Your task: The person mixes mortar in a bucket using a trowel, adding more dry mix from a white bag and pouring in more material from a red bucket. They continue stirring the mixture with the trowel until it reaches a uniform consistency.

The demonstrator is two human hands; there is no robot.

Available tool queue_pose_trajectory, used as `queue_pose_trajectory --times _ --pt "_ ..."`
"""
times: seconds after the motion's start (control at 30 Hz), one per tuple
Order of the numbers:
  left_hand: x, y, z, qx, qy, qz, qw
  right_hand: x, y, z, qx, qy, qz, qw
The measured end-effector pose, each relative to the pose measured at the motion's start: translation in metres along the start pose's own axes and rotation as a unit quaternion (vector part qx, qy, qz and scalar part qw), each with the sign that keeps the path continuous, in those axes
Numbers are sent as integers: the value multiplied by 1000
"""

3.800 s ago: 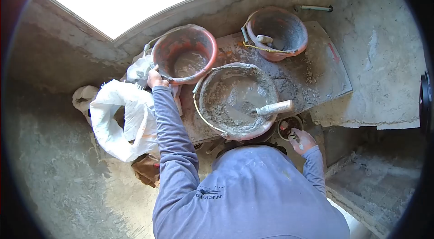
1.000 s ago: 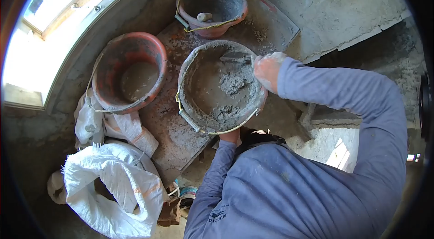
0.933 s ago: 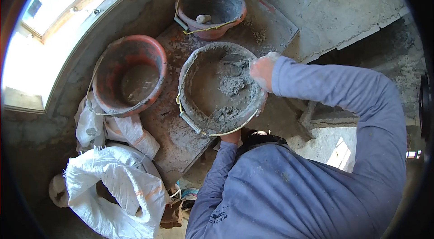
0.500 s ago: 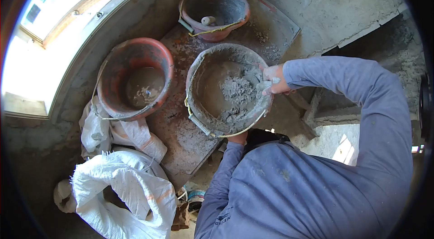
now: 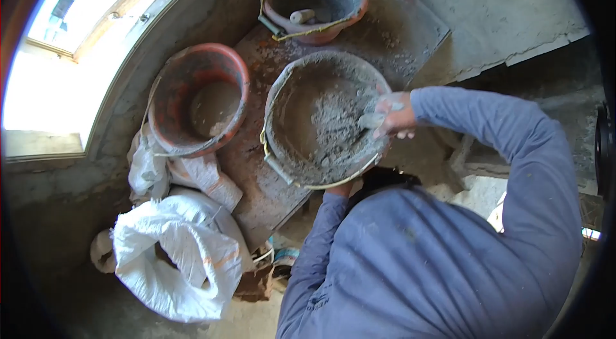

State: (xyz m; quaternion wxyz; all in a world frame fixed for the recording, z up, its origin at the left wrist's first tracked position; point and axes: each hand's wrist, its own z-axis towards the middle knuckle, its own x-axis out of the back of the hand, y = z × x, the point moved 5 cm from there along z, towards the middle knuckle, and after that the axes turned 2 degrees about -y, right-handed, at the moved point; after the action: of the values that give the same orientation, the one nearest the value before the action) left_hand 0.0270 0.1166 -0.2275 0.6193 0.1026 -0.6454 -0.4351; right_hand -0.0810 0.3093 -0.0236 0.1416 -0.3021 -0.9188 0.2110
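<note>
A bucket (image 5: 274, 96) caked with grey mortar stands in front of me, its wire handle hanging over the near rim. Inside, a lumpy heap of wet mortar (image 5: 335, 122) lies toward the right, with a smoother brownish layer on the left. At the right rim my right hand (image 5: 396, 114) is closed round a short, grey, mortar-coated tool (image 5: 369, 121) pointing into the bucket; the rest of the tool cannot be made out. Below the near rim, my left hand (image 5: 341, 189) is against or close under the bucket, its fingers hidden.
A reddish bucket (image 5: 239, 76) with some murky contents stands at the left. Another bucket (image 5: 357, 10) at the back holds a pale, rounded handle-like piece (image 5: 301, 16). Both are by a dirty board (image 5: 266, 211). An open white woven sack (image 5: 144, 281) sits at lower left, below a window (image 5: 58, 98).
My right hand has shifted slightly right and turned, showing more of the grey tool. The mortar heap looks a little disturbed. The view has shifted slightly.
</note>
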Motion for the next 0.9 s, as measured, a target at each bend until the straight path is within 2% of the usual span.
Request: queue_pose_trajectory --times 0.13,0.17,0.27,0.3,0.33,0.4,0.53,0.6,0.67,0.73,0.8,0.83,0.87,0.9 --pt "34 23 18 35 26 -2 999 9 -7 1 11 -13 -38 999" --pt "-15 -27 4 94 67 -107 987 11 -9 1 18 -13 -36 999" --pt "4 -14 5 83 85 -45 992 15 -14 11 8 -26 -77 997" --pt "3 -16 4 118 70 -109 985 17 -20 4 40 -15 -102 994" --pt "5 -16 6 123 83 -106 983 23 -19 1 44 -19 -116 992" --pt "4 -17 6 124 49 -26 991 31 -24 2 94 -38 -149 984" --pt "3 -22 3 150 53 16 987 37 -41 21 137 -28 -285 948" --pt "4 -22 2 153 67 -40 985 43 -34 28 144 -51 -269 951" --pt "10 -18 4 120 91 41 988 44 -38 26 112 -45 -351 929" --pt "12 -18 8 132 109 19 985 44 -33 25 142 -39 -397 906" --pt "13 -18 5 149 129 -26 980 38 -43 8 285 47 -527 799" --pt "16 -13 7 120 129 66 982 30 -51 -8 287 52 -558 776" --pt "18 -12 7 130 138 63 980 22 -57 -20 288 43 -567 770" --pt "21 -9 7 151 136 -12 979 16 -61 -30 279 72 -599 747"
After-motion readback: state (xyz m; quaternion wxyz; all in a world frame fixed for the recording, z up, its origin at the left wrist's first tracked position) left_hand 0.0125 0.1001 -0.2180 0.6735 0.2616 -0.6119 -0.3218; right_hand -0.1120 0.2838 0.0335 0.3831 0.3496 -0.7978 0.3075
